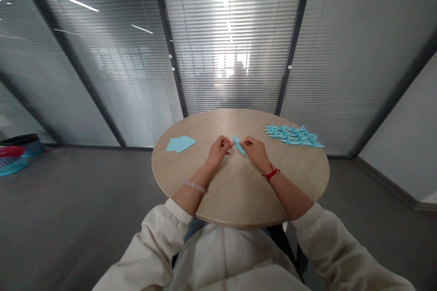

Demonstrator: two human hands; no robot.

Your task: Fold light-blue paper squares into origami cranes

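Over the middle of the table, a small folded piece of light blue paper is held up, narrow and slanted. My right hand pinches its right side between thumb and fingers. From the other side, my left hand has its thumb and fingertips closed at the paper's left edge; the exact contact is too small to make out. Flat blue paper sheets lie overlapping to the left of my left hand. Beyond my right hand, several folded blue paper cranes sit in close rows.
The round wooden table has its near edge close to my body. Glass panels with blinds stand behind it. On the floor at far left are a blue basket and a dark-rimmed bin.
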